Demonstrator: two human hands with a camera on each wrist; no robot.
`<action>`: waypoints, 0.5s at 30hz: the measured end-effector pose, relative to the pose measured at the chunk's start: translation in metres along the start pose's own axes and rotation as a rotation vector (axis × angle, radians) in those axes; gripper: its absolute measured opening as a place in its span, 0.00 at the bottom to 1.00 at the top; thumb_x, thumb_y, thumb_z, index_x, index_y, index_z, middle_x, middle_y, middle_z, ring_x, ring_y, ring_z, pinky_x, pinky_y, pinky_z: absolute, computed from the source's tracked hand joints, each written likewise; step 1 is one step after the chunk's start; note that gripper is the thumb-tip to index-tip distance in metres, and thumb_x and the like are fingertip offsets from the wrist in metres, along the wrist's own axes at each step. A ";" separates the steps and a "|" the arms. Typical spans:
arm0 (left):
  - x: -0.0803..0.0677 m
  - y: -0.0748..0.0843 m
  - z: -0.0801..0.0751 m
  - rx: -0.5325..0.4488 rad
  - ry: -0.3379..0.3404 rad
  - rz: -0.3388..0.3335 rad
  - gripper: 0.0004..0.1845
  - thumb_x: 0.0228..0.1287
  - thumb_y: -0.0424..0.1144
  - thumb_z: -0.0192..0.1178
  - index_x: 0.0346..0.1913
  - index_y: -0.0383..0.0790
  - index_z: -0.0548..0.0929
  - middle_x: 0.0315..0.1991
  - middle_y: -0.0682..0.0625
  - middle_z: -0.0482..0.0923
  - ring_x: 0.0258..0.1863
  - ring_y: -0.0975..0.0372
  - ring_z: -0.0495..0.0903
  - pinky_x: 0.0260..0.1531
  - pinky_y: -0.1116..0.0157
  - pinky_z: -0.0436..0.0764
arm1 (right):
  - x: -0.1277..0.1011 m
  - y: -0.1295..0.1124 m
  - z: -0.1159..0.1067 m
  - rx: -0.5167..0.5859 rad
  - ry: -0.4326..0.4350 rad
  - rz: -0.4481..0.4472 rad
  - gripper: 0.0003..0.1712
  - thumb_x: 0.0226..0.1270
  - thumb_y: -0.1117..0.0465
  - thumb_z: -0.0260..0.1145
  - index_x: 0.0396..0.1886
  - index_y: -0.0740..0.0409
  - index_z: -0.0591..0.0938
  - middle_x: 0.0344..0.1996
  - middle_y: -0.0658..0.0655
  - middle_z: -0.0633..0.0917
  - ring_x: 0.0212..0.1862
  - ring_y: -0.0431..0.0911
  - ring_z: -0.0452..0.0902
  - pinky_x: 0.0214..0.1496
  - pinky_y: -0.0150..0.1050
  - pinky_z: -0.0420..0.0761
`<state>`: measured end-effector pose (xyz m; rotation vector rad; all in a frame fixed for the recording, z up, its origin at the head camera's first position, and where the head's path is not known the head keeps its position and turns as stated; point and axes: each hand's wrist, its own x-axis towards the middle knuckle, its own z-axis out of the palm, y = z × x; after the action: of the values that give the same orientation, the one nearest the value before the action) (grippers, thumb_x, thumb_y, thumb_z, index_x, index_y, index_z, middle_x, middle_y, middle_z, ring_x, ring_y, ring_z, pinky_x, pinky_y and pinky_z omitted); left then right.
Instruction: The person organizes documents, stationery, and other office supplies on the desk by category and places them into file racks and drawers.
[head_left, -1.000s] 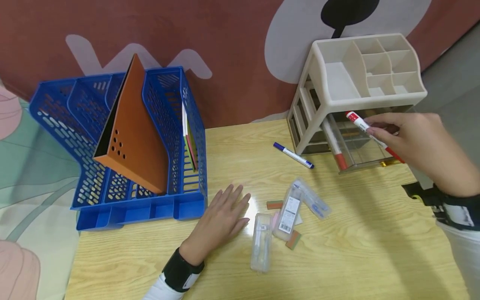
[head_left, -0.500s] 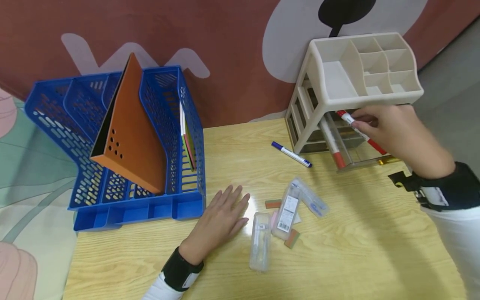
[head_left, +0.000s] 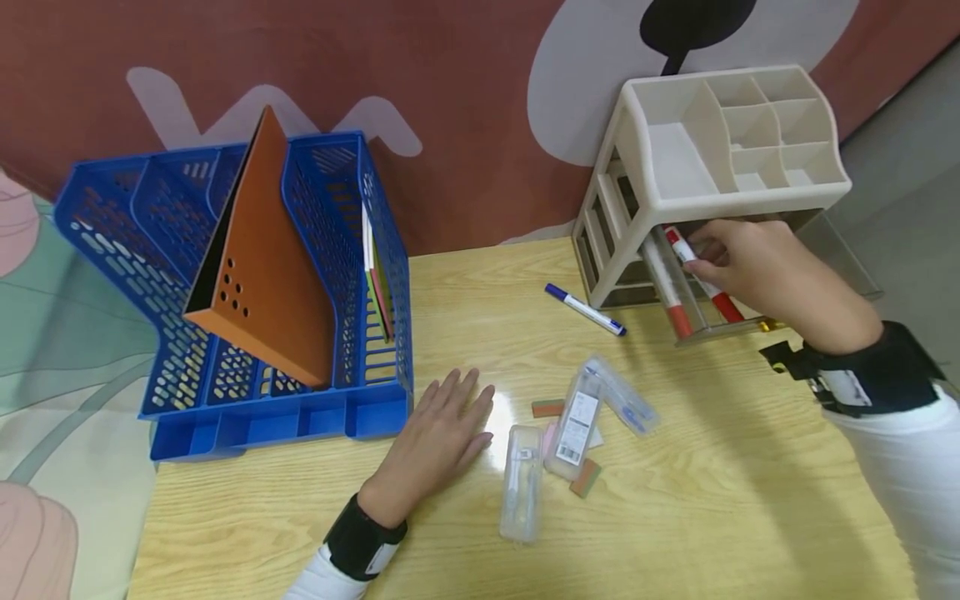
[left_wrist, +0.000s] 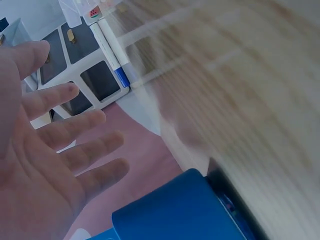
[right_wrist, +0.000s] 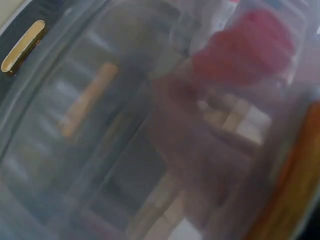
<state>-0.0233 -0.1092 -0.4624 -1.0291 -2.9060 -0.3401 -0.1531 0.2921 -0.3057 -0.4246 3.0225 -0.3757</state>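
Note:
In the head view my right hand (head_left: 780, 275) pinches a red-and-white marker (head_left: 727, 307) between thumb and fingers, low inside the pulled-out clear drawer (head_left: 738, 331). Beside it in that drawer lies another red-ended marker (head_left: 666, 287). The right wrist view looks through blurred clear plastic, with a red patch (right_wrist: 245, 50) near the top. My left hand (head_left: 431, 446) rests palm down on the table, fingers straight and spread, holding nothing. Nearest to it are the blue file rack (head_left: 378, 412) and a clear pencil case (head_left: 521, 492).
The white drawer unit (head_left: 682, 158) has a compartmented top. A blue marker (head_left: 585, 309) lies left of it. Two more clear cases, a labelled case (head_left: 579, 421) and a case with blue contents (head_left: 622, 396), lie over small striped pieces (head_left: 586, 479). An orange folder (head_left: 262, 275) stands in the rack.
My right hand has moved left and deeper into the drawer, bringing the red marker down alongside the other one. The left hand stays on the table.

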 end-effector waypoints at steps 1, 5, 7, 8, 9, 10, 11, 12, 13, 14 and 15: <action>0.000 0.000 0.000 0.002 -0.003 -0.008 0.31 0.75 0.54 0.59 0.75 0.44 0.72 0.76 0.38 0.67 0.75 0.42 0.67 0.72 0.42 0.70 | 0.001 0.000 0.001 0.005 -0.014 0.009 0.18 0.70 0.66 0.69 0.52 0.76 0.80 0.39 0.74 0.87 0.40 0.66 0.86 0.39 0.60 0.84; -0.002 -0.001 0.001 0.012 -0.017 -0.036 0.31 0.76 0.54 0.58 0.75 0.45 0.72 0.76 0.38 0.67 0.76 0.42 0.66 0.72 0.43 0.69 | 0.003 -0.001 0.003 0.002 -0.040 0.030 0.20 0.71 0.64 0.68 0.54 0.75 0.78 0.40 0.74 0.86 0.40 0.64 0.85 0.38 0.58 0.84; -0.002 -0.002 0.002 0.014 -0.019 -0.044 0.31 0.77 0.54 0.57 0.75 0.45 0.72 0.76 0.38 0.67 0.76 0.42 0.66 0.73 0.43 0.69 | 0.003 -0.001 0.004 -0.007 -0.043 0.036 0.20 0.71 0.64 0.68 0.53 0.75 0.79 0.39 0.74 0.86 0.38 0.62 0.85 0.37 0.58 0.84; -0.002 -0.002 0.002 0.018 -0.020 -0.047 0.31 0.77 0.55 0.57 0.75 0.46 0.72 0.76 0.38 0.67 0.76 0.43 0.66 0.73 0.43 0.69 | 0.003 -0.001 0.004 -0.010 -0.043 0.037 0.19 0.71 0.63 0.68 0.53 0.76 0.79 0.39 0.74 0.87 0.37 0.61 0.85 0.38 0.58 0.84; -0.002 -0.002 0.002 0.018 -0.019 -0.048 0.30 0.77 0.55 0.57 0.75 0.46 0.72 0.76 0.38 0.67 0.76 0.42 0.66 0.72 0.43 0.69 | 0.004 -0.001 0.004 -0.014 -0.046 0.039 0.19 0.71 0.63 0.68 0.52 0.76 0.79 0.39 0.74 0.87 0.37 0.61 0.86 0.39 0.59 0.84; -0.002 -0.002 0.002 0.021 -0.018 -0.049 0.31 0.77 0.55 0.57 0.75 0.45 0.72 0.76 0.38 0.67 0.76 0.42 0.67 0.72 0.43 0.69 | 0.004 -0.002 0.004 -0.016 -0.047 0.040 0.19 0.71 0.63 0.68 0.52 0.76 0.79 0.39 0.74 0.87 0.37 0.61 0.86 0.40 0.60 0.84; -0.002 -0.002 0.002 0.021 -0.015 -0.050 0.30 0.76 0.54 0.57 0.75 0.45 0.72 0.76 0.38 0.67 0.76 0.42 0.67 0.72 0.43 0.70 | 0.004 -0.002 0.005 -0.019 -0.047 0.038 0.19 0.71 0.63 0.68 0.51 0.76 0.80 0.39 0.74 0.87 0.38 0.62 0.86 0.42 0.61 0.83; -0.002 -0.002 0.002 0.024 -0.013 -0.050 0.30 0.76 0.54 0.57 0.75 0.45 0.72 0.76 0.38 0.67 0.75 0.42 0.67 0.72 0.43 0.70 | 0.004 -0.002 0.005 -0.020 -0.051 0.039 0.19 0.71 0.63 0.67 0.52 0.76 0.80 0.39 0.74 0.87 0.39 0.63 0.86 0.44 0.62 0.83; -0.002 -0.002 0.001 0.025 -0.011 -0.051 0.30 0.76 0.54 0.57 0.75 0.45 0.73 0.76 0.38 0.67 0.75 0.42 0.67 0.72 0.43 0.70 | 0.004 -0.002 0.005 -0.020 -0.058 0.041 0.19 0.71 0.63 0.67 0.52 0.76 0.79 0.39 0.74 0.87 0.40 0.64 0.87 0.45 0.63 0.83; -0.002 -0.003 0.001 0.027 -0.009 -0.051 0.30 0.76 0.54 0.57 0.75 0.45 0.73 0.76 0.38 0.67 0.75 0.42 0.67 0.72 0.43 0.70 | 0.003 -0.002 0.004 -0.018 -0.064 0.042 0.20 0.71 0.63 0.67 0.53 0.76 0.79 0.40 0.74 0.87 0.40 0.64 0.87 0.46 0.63 0.83; -0.003 -0.003 0.000 0.026 -0.006 -0.051 0.30 0.76 0.54 0.57 0.75 0.44 0.73 0.76 0.38 0.67 0.75 0.42 0.67 0.72 0.42 0.70 | 0.003 -0.003 0.004 -0.020 -0.069 0.041 0.20 0.72 0.63 0.67 0.53 0.76 0.79 0.40 0.74 0.87 0.42 0.65 0.87 0.47 0.64 0.82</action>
<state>-0.0230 -0.1128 -0.4636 -0.9550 -2.9383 -0.3008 -0.1548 0.2877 -0.3093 -0.3677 2.9649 -0.3221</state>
